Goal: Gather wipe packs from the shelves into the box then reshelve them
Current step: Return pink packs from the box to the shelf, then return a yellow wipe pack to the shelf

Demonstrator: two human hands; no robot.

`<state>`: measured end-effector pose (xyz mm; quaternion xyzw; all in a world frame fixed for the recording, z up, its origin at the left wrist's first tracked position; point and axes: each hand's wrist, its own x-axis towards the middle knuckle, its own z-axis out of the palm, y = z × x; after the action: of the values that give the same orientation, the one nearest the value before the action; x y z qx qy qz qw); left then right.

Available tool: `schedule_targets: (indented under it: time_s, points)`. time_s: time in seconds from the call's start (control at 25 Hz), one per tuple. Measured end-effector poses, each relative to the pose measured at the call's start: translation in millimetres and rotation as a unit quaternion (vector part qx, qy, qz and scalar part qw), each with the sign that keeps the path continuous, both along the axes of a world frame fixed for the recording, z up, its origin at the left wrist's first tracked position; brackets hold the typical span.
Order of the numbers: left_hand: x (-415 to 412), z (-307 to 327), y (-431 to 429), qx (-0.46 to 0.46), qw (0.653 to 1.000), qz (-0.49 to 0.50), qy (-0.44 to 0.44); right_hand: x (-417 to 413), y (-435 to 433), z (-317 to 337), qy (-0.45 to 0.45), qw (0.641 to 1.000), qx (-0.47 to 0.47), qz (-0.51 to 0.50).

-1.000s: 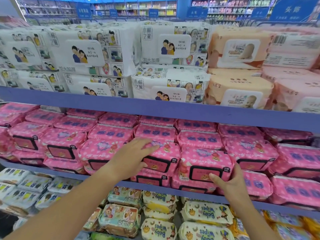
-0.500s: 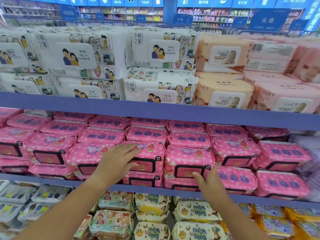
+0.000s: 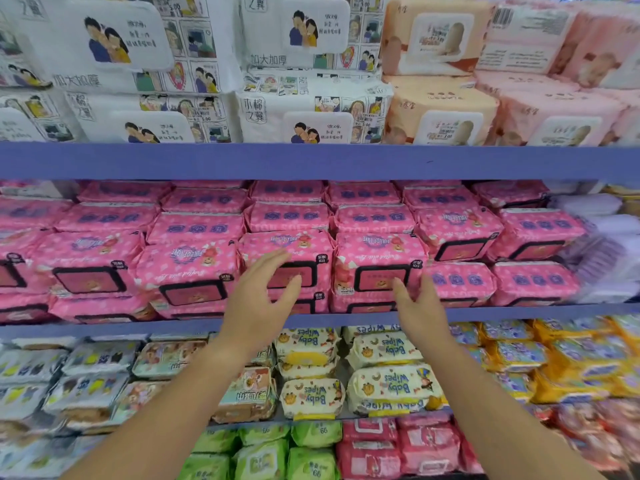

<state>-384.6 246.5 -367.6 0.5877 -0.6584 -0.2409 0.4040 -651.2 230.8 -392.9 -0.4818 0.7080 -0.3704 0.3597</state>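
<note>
Pink wipe packs with black-framed lids fill the middle shelf in stacked rows. My left hand (image 3: 263, 299) hovers with spread fingers in front of one front pink pack (image 3: 294, 254), holding nothing. My right hand (image 3: 417, 304) is beside it, fingers up against the lower right corner of the neighbouring pink pack (image 3: 379, 258), not gripping it. Both forearms reach up from the bottom of the view. No box shows in the view.
A blue shelf edge (image 3: 311, 161) runs above the pink packs; white cartoon packs (image 3: 304, 109) and peach packs (image 3: 440, 112) sit on top. Below the lower blue shelf edge (image 3: 519, 311) lie yellow "Baby Wipes" packs (image 3: 388, 386), green packs (image 3: 311, 459) and red packs (image 3: 426, 445).
Both hands have drawn back slightly from the pink packs and the left hand's fingers have lifted off. The view has tilted down and moved closer to the shelves.
</note>
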Motion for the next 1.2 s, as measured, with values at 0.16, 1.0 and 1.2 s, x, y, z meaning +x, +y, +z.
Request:
schedule_targets:
  time_s: [0.16, 1.0, 1.2]
  points:
    - [-5, -5, 43, 0.206, 0.975, -0.024, 0.080, 2, 41, 0, -0.006, 0.999, 0.017, 0.041]
    - [244, -106, 407, 0.397, 0.874, 0.234, 0.153, 289, 323, -132, -0.100, 0.936, 0.190, 0.279]
    - [333, -150, 445, 0.426, 0.861, 0.254, 0.110, 373, 374, -209, -0.093, 0.930, 0.243, 0.261]
